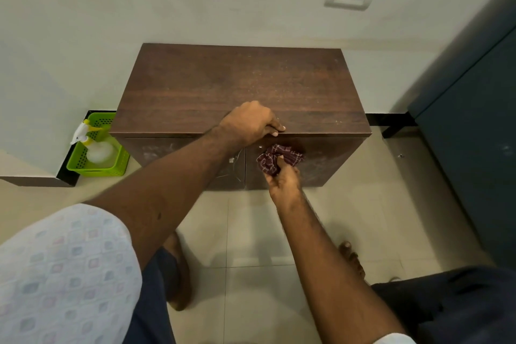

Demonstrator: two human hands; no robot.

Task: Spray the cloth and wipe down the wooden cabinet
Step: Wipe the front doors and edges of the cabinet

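While you are crouching barefoot over the tiled floor (251, 232), you are working the wiping step, not the spraying one. Your right hand (283, 180) is bunching the cloth (279, 158) in curled fingers and pressing it against the upper part of the right door (332, 159), just beside the seam between the two doors. Just above it, your left hand (250, 123) is gripping the front lip of the cabinet (237, 78), fingers hooking over the edge, probably to brace you. Pale smears are showing on both doors, and the left door (167, 151) is looking as marked as the right, so the front is reading as barely begun. Fine dust is also speckling the top, mostly toward the right rear. Whether the cloth is damp you cannot tell from here. The next move is likely calling for firm strokes across the right door, out toward its far edge and down, then a shift to the left door and the top, with the bracing hand lifting when you reach that lip. Farther left, the bottle (95, 145) is standing in the green basket (83, 169) on the floor beside the cabinet, well apart from both hands, ready if the cloth is needing a fresh spray.
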